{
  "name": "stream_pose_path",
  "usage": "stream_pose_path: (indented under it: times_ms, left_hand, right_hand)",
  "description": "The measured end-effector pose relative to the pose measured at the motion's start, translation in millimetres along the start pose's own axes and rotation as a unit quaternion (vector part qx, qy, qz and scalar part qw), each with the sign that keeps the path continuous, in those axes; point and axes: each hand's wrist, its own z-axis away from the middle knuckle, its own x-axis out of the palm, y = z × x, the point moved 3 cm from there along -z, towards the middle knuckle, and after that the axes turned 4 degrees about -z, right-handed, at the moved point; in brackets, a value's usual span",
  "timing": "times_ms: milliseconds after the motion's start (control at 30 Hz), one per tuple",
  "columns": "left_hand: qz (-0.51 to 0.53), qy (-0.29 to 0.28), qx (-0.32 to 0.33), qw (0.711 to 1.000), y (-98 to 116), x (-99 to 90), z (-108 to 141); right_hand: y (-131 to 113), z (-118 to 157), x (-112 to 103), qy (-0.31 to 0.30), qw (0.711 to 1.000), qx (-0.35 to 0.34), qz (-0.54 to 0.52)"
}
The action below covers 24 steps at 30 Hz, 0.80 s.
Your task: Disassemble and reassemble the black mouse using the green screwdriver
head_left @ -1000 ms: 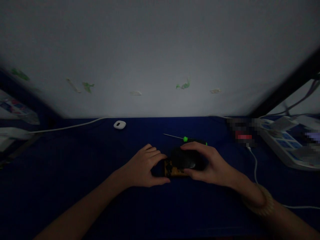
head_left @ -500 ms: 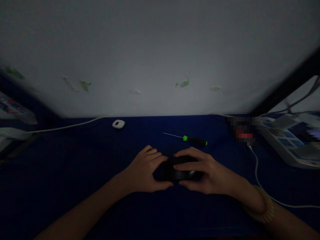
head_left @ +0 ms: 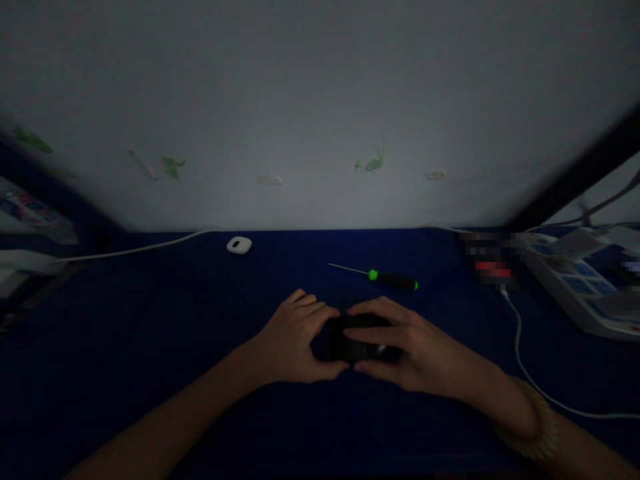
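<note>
A dark, rounded object that looks like a computer mouse (head_left: 361, 339) lies on the blue tabletop between both hands. My left hand (head_left: 300, 340) pinches its left end between thumb and forefinger, the other fingers curled. From the right, my right hand (head_left: 407, 347) wraps around it, with fingers over the top and far side and the thumb along the near side. Its underside is hidden, and dim light blurs its details. Beyond the hands lies a screwdriver (head_left: 393, 279) with a black and green handle, its thin shaft pointing left.
A small white case (head_left: 239, 245) sits near the wall at the back left. White cables run along both sides. On the right are a partly blurred device (head_left: 493, 269) with a cable (head_left: 517, 340) and a pale box (head_left: 570, 293). A grey wall (head_left: 320, 100) closes off the back.
My right hand has shifted very slightly to the left over the mouse, with its wrist a little lower. The view has moved slightly; both hands keep their hold.
</note>
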Motion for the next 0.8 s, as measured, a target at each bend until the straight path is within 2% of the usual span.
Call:
stream_pose_path:
  times_ms: [267, 533, 800]
  left_hand:
    - [0.010, 0.016, -0.002, 1.000, -2.6, -1.4, -2.5]
    - [0.008, -0.005, -0.008, 1.000, -4.0, -3.9, -4.5]
    - [0.002, 0.021, -0.012, 1.000, -3.7, -1.8, -2.0]
  right_hand:
    - [-3.3, -4.3, -0.4, -0.012, 0.999, -0.011, 0.035]
    - [-4.4, 0.4, 2.5, 0.002, 0.992, -0.020, 0.126]
    - [-2.6, 1.3, 5.1, 0.001, 0.988, -0.026, 0.152]
